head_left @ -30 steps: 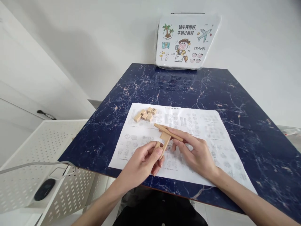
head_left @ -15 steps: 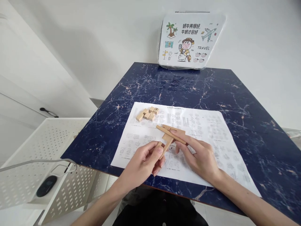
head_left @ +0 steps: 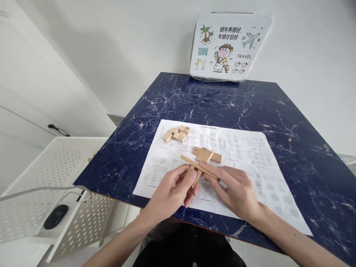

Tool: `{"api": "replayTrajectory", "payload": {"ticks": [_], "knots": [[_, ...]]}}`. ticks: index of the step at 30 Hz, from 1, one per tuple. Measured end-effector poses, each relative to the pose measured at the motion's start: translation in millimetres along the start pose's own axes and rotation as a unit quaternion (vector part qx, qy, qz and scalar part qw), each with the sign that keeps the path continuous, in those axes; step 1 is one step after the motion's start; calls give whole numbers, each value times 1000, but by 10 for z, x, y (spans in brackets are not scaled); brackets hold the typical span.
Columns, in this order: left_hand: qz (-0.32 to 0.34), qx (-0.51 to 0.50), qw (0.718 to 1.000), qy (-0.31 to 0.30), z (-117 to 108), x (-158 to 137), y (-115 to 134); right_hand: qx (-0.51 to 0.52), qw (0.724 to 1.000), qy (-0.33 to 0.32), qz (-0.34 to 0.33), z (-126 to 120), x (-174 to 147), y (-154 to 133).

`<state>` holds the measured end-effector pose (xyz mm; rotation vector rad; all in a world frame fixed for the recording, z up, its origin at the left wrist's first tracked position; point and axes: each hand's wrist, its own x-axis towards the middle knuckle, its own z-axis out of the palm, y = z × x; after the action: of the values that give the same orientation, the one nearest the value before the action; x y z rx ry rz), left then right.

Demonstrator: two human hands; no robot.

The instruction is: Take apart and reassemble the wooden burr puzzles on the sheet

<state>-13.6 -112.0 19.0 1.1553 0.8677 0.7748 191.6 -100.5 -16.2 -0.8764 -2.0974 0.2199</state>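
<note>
My left hand [head_left: 172, 190] grips the near end of a notched wooden block [head_left: 204, 155] between thumb and fingers. Its flat far end points away from me and carries dark marks. My right hand [head_left: 236, 190] pinches a slim wooden bar [head_left: 189, 161], which lies crosswise over the notched block close to my left thumb. The two pieces appear to touch; how deep the bar sits in the notch cannot be made out. Just beyond them, a third wooden piece [head_left: 216, 158] rests on the printed sheet [head_left: 164, 157], partly hidden by the notched block.
Several small wooden blocks [head_left: 176, 135] lie together on the sheet's far left part. The sheet covers the near middle of a dark blue marbled table [head_left: 133, 148]. A white cartoon-printed case [head_left: 230, 48] leans on the wall. Left of the table stands a white perforated cart [head_left: 80, 155].
My right hand has brought the bar nearer to me, down to my left hand. It now crosses the notched block at the notch. The view has shifted slightly.
</note>
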Motion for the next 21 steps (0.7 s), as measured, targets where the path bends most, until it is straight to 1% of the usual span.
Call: {"api": "replayTrajectory", "payload": {"ticks": [3, 6, 13, 16, 21], "knots": [[3, 7, 1000, 8, 15, -16, -25, -35, 999, 26, 15, -6, -5, 11], [2, 12, 1000, 13, 23, -19, -35, -38, 998, 39, 25, -10, -7, 21], [0, 13, 1000, 15, 28, -19, -17, 17, 999, 24, 41, -26, 14, 22], [-2, 13, 1000, 16, 32, -22, -18, 21, 998, 18, 54, -27, 10, 16], [-4, 12, 1000, 17, 31, -22, -26, 14, 998, 19, 53, -28, 4, 9]]}}
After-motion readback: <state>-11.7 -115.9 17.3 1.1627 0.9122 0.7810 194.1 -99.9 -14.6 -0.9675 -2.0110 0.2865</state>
